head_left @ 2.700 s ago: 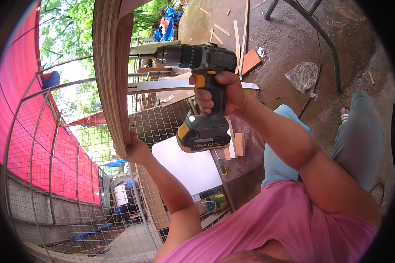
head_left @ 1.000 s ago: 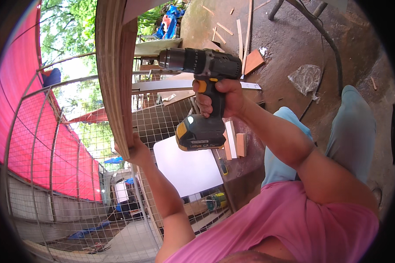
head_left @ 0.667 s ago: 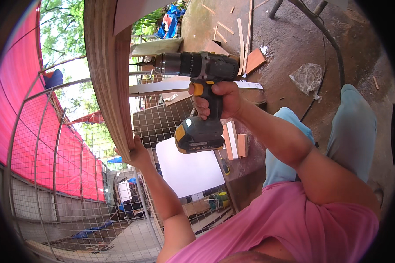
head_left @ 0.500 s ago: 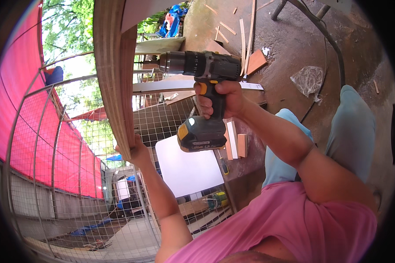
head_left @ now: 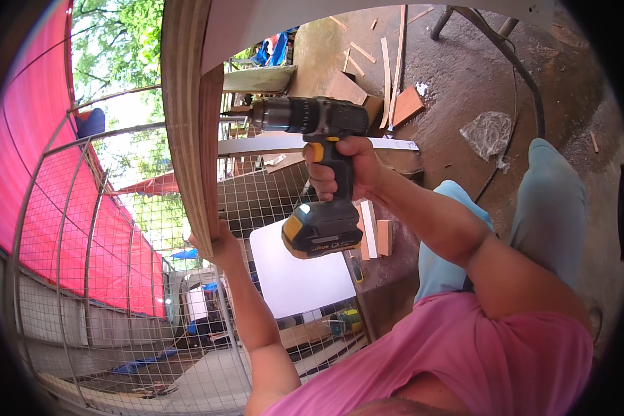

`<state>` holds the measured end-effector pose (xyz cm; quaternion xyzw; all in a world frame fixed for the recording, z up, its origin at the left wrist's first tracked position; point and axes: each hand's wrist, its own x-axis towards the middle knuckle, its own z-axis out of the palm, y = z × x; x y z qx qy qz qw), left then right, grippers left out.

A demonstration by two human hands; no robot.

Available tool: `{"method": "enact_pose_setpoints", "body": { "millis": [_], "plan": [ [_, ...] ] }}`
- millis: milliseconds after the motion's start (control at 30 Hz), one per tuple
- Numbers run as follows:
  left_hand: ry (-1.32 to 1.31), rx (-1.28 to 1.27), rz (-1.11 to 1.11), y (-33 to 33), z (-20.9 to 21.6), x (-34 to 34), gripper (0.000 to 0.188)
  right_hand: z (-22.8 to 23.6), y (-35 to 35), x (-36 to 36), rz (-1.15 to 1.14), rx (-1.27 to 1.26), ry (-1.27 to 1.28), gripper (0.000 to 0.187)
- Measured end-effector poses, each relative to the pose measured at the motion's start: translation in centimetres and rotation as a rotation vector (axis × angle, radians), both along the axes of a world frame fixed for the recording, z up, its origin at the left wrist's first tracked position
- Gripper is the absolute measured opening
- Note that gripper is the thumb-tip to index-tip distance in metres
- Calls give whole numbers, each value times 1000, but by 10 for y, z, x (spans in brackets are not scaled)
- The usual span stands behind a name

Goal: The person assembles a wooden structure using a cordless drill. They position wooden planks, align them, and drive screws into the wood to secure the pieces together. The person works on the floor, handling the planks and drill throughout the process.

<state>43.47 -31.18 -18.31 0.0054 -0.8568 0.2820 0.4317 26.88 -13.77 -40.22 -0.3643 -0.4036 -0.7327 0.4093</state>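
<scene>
A black cordless drill (head_left: 326,177) with a yellow trigger fills my right hand (head_left: 336,166), fingers wrapped round its grip. Its bit points left at the inner face of an upright wooden board (head_left: 187,118); from this angle I cannot tell whether the tip touches the wood. Toward the board's lower end my left hand (head_left: 218,244) is closed on its edge, part of the fingers hidden behind the wood. A white panel (head_left: 270,31) adjoins the board at the top of the view.
Behind the drill is wire mesh (head_left: 236,197), with a white sheet (head_left: 301,267) below. Wood strips (head_left: 394,76) and a crumpled plastic bag (head_left: 487,135) lie on the wet floor. A metal leg (head_left: 513,55) stands at the upper right. A pink tarp (head_left: 41,180) hangs at left.
The drill has shifted slightly down in the view. The board appears a little further right, and more of the white panel shows at the top. Both hands keep their grips.
</scene>
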Motion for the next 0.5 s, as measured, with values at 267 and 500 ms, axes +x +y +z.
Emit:
{"method": "enact_pose_setpoints", "body": {
  "millis": [267, 500],
  "plan": [
    [-4, 69, 18, -4, -2, 1, 45, 6, -4, -11, 8, 26, 2, 50],
    [-11, 107, -44, -6, 1, 6, 45, 10, 4, -8, 29, 6, 18, 51]
  ]
}}
